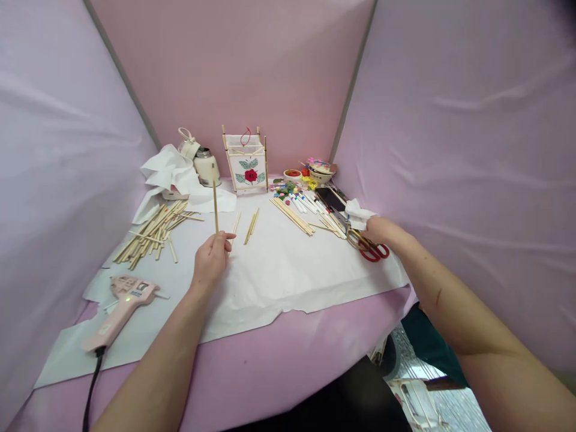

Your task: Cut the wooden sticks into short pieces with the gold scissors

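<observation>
The left hand (211, 261) is narrow, with thumb and fingers pinched on a thin wooden stick (215, 204) near its lower end. The stick stands about upright over the middle of the white paper sheet (288, 288), and the pinch looks firm and the stick steady. The right hand (382, 231) is closed around a white tissue (359, 215) near the sheet's right edge, its fingers partly hidden, and sits just beside the red-handled scissors (373, 252).

A loose pile of wooden sticks (153, 231) lies toward the sheet's back left corner. Two small groups of short sticks (251, 227) lie just ahead of the left hand, and a neat bundle of sticks (292, 216) lies toward the back edge, right of center. Markers (306, 204) and a phone (330, 199) sit along the back right. A pink glue gun (123, 306) lies on its side at the front left, its black cord (92, 384) running off the table's front edge. A stick-framed paper lantern (246, 162) with a red flower stands at the back edge.
</observation>
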Demonstrator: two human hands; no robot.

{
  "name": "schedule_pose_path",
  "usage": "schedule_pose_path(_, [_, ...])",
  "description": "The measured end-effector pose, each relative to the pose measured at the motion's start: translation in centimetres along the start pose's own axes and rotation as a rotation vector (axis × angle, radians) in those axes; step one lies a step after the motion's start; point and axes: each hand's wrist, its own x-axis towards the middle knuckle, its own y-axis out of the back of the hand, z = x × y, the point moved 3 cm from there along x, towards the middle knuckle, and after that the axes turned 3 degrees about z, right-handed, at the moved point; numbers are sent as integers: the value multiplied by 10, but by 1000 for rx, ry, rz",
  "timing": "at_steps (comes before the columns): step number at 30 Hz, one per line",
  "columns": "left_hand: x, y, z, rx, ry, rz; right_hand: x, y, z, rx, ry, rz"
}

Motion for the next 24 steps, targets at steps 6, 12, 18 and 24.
schedule_pose_path(6, [-30,-45,32,-627,37,-234,-15,-14,-8,9,-52,-37])
schedule_pose_path(12, [-46,-75,31,-808,117,-327,-22,-13,-19,21,-42,65])
schedule_pose_path(18, [-51,-81,23,-830,160,-358,-43,-12,-14,110,-34,88])
schedule_pose_path(24, [-54,-81,25,-871,158,-396,-81,-20,-10,380,34,-14])
